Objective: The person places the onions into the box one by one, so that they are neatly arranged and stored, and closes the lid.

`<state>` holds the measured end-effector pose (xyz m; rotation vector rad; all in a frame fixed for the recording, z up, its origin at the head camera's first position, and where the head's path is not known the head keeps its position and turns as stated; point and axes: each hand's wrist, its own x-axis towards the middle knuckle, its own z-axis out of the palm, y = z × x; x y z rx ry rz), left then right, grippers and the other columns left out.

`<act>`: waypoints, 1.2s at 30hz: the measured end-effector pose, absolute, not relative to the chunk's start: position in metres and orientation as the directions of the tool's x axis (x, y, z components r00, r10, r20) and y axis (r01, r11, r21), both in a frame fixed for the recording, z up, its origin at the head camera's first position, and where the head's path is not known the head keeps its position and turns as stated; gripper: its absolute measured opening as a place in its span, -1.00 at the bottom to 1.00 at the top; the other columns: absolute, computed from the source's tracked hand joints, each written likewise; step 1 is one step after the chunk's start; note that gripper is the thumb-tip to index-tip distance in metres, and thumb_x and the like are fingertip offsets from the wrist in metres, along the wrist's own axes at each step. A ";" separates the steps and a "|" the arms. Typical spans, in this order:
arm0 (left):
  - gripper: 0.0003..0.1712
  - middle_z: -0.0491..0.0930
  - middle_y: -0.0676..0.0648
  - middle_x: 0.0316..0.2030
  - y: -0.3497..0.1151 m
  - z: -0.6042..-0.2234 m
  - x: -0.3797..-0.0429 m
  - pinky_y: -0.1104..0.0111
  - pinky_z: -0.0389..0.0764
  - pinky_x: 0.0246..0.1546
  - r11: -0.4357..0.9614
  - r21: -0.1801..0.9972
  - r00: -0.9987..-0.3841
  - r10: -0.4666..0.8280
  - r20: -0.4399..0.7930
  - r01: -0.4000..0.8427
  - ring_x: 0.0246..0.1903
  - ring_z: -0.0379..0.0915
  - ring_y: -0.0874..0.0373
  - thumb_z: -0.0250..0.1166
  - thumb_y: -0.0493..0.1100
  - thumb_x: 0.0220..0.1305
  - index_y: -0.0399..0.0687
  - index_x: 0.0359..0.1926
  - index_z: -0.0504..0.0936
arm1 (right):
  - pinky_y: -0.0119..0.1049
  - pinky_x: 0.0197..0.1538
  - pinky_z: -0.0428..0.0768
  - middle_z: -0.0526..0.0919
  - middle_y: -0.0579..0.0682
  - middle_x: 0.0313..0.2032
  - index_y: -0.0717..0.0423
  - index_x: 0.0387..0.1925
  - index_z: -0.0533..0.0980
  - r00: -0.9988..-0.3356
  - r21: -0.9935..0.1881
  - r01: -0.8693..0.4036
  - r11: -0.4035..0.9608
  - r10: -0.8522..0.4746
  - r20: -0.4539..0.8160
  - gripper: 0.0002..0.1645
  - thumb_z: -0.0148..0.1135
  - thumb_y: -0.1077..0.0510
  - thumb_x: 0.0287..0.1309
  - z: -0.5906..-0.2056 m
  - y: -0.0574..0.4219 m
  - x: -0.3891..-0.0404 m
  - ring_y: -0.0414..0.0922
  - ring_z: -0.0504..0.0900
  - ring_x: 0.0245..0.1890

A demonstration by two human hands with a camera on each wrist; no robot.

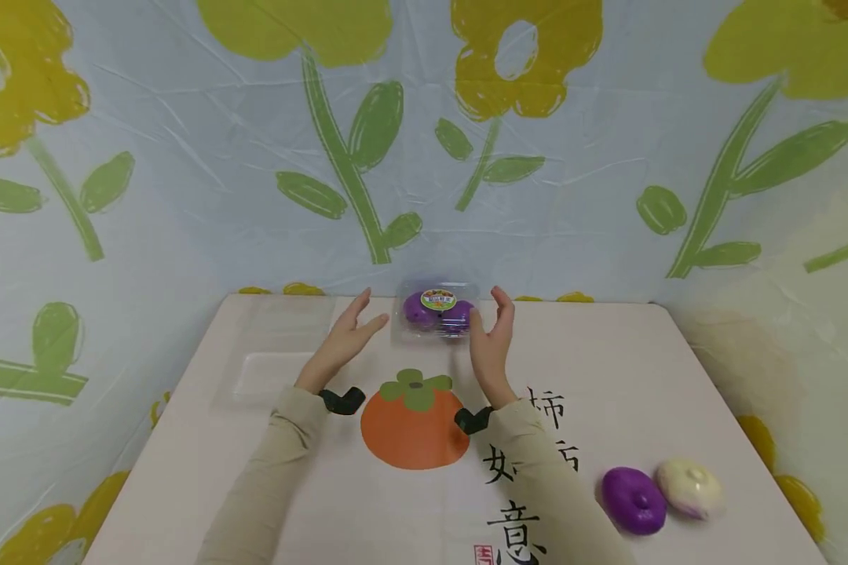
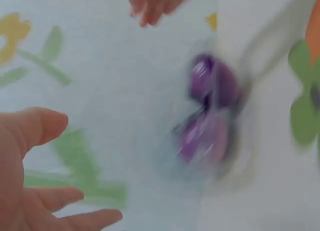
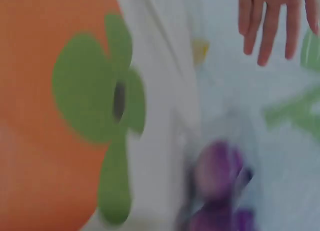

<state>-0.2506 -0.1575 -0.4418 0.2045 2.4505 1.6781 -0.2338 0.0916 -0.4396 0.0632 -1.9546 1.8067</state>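
Pale pink, the worktop (image 1: 593, 353) lies under the left hand (image 1: 344, 337) and the right hand (image 1: 492, 343). A see-through tray (image 1: 268, 355) sits left of the left hand. A clear box (image 1: 431, 333) of purple balls (image 1: 417, 311) is between the hands. Both hands are spread; the left is off the box, and I can't tell if the right touches it. Soft, even pushes at both ends seem best, as thin sides may bend. A loose purple ball (image 1: 634, 501) and a cream ball (image 1: 689, 488) lie well to the right of the right hand.

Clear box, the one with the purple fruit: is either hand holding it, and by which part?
Nothing is held: the left hand and right hand are open at either side of the box, neither gripping it.
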 end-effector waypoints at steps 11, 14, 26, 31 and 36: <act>-0.19 -0.14 -0.25 0.54 -0.291 -0.428 -0.201 -0.34 -0.01 0.34 0.605 0.782 -0.988 0.098 0.116 0.152 0.51 -0.30 -0.25 0.11 0.10 0.48 0.04 0.58 -0.02 | 0.07 0.53 -0.18 -0.21 -0.01 0.57 0.02 0.57 -0.26 -0.949 -0.983 -0.179 -0.025 -0.258 0.180 0.00 0.13 0.15 0.36 -0.442 0.004 -0.199 -0.07 -0.26 0.55; -0.22 -0.13 -0.32 0.52 -0.326 -0.440 -0.184 -0.37 -0.05 0.32 0.618 0.778 -0.990 0.006 0.142 0.116 0.49 -0.28 -0.32 0.07 0.06 0.51 -0.04 0.57 -0.01 | 0.09 0.52 -0.25 -0.38 -0.04 0.57 -0.03 0.57 -0.41 -0.898 -0.999 -0.032 -0.012 -0.438 0.034 0.07 0.09 0.02 0.39 -0.454 -0.017 -0.190 -0.08 -0.37 0.55; -0.13 -0.10 -0.26 0.54 -0.379 -0.498 -0.145 0.66 0.14 0.31 0.194 0.980 -0.993 -0.110 -0.033 -0.054 0.40 0.06 0.40 -0.01 0.07 0.54 -0.25 0.56 -0.22 | 0.03 0.53 -0.30 -0.41 -0.06 0.57 0.02 0.57 -0.42 -0.729 -0.945 0.326 -0.036 -0.646 -0.227 0.04 0.00 -0.13 0.42 -0.489 -0.068 -0.161 -0.08 -0.37 0.55; -0.11 -0.18 -0.19 0.53 -0.373 -0.505 -0.143 0.48 -0.02 0.43 -0.089 0.993 -0.994 -0.069 -0.082 -0.076 0.32 0.15 0.55 0.02 -0.03 0.55 -0.40 0.51 -0.30 | 0.05 0.53 -0.31 -0.40 0.03 0.57 0.11 0.56 -0.40 -0.732 -0.934 0.350 -0.071 -0.643 -0.225 0.00 -0.03 -0.07 0.44 -0.491 -0.078 -0.157 -0.01 -0.37 0.55; -0.13 -0.09 -0.12 0.53 -0.368 -0.510 -0.142 0.59 0.17 0.34 -0.077 0.992 -0.994 -0.040 -0.103 -0.100 0.18 0.27 0.67 0.04 -0.06 0.54 -0.40 0.52 -0.27 | 0.06 0.52 -0.32 -0.36 0.08 0.57 0.16 0.56 -0.37 -0.737 -0.928 0.359 -0.101 -0.641 -0.215 -0.02 -0.05 -0.05 0.44 -0.491 -0.080 -0.156 0.01 -0.35 0.55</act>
